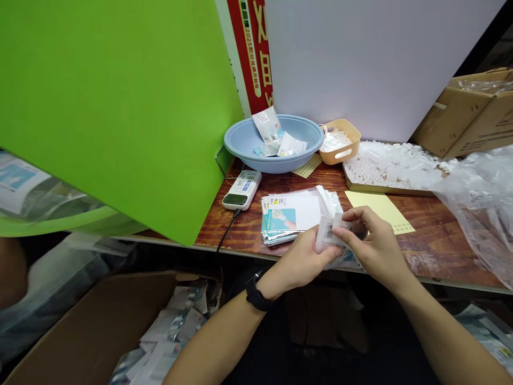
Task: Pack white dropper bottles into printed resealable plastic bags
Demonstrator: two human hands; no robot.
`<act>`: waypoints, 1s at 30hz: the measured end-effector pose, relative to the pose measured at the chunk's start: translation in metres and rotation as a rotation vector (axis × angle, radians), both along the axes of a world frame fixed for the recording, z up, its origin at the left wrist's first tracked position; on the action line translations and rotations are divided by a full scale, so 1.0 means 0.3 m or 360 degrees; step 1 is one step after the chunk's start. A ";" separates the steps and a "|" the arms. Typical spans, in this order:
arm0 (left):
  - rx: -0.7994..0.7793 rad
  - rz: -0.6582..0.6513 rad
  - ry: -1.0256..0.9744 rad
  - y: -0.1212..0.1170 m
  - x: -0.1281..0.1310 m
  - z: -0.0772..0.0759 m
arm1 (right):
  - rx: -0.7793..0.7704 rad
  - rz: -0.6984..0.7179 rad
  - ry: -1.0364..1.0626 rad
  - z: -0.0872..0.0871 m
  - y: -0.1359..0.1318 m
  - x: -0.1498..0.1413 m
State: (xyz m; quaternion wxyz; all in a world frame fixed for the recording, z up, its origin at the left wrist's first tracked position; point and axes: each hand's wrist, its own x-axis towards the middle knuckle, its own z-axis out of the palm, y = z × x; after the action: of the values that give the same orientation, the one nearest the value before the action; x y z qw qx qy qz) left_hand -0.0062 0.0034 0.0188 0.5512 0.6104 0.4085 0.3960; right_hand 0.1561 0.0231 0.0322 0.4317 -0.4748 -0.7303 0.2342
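A thin printed sachet over the front edge of the wooden tabletop, pinched near its barcode by the right hand and cradled by the narrowly curled left hand, likely light, soft and slippery, safest taken by its edges.

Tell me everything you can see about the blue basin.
The blue basin is a round, shallow bowl of pale blue plastic with a rolled rim. It sits near the back of the wooden table, holding white and blue packets, one propped against its inner wall. A tan tray at its right seems to touch the rim.
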 end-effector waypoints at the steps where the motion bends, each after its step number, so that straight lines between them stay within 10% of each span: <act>1: -0.0015 -0.0005 -0.0007 0.000 -0.001 0.004 | -0.0011 0.0013 0.0018 0.001 0.000 0.000; 12: -0.0271 -0.0054 -0.0080 -0.003 -0.017 0.000 | -0.0042 0.0131 -0.0366 0.018 0.017 0.017; 21: -0.0052 -0.0097 -0.0018 -0.004 -0.004 -0.011 | -0.0820 0.0279 0.0215 -0.005 0.038 0.029; 30: -0.0385 0.0021 -0.0359 -0.012 -0.014 -0.006 | -0.0060 0.0162 -0.0170 0.017 0.011 0.044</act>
State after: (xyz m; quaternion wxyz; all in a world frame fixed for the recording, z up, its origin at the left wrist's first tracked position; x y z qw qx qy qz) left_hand -0.0104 -0.0002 0.0171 0.6605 0.4884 0.3928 0.4135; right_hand 0.1694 0.0265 0.0373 0.3706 -0.4570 -0.7709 0.2439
